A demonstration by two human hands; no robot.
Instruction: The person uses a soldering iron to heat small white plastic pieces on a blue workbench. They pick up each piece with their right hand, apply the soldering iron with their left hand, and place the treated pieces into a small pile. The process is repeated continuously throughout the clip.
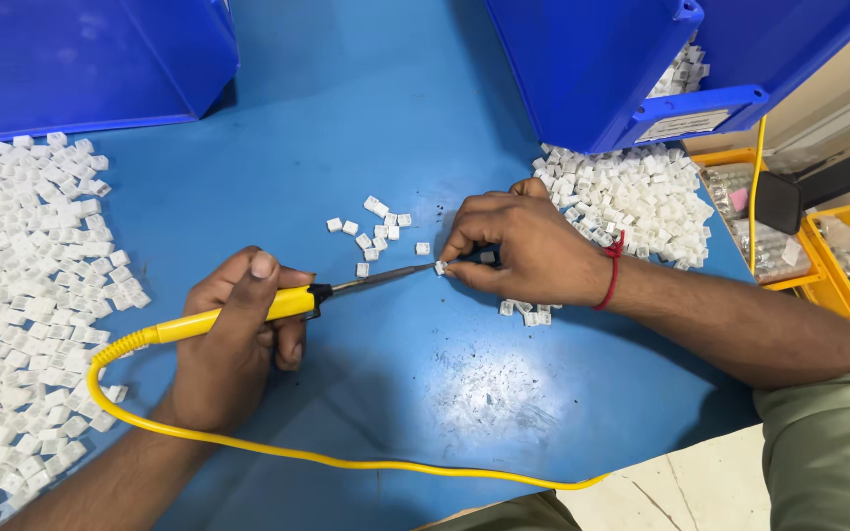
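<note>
My left hand [238,334] grips a yellow-handled soldering iron [277,303], its metal tip reaching right to a small white plastic part [441,266]. My right hand [523,246] pinches that white part against the blue table [366,118], with a red thread around its wrist. A few loose white parts [376,231] lie just beyond the iron's tip. More white parts [528,313] sit under the right wrist.
A large spread of white parts [22,295] covers the left side. Another heap [641,197] lies behind my right hand below a blue bin [622,69]. A second blue bin [81,59] stands far left. Yellow trays [838,246] with metal pieces sit at right. The iron's yellow cord [346,460] loops near the front edge.
</note>
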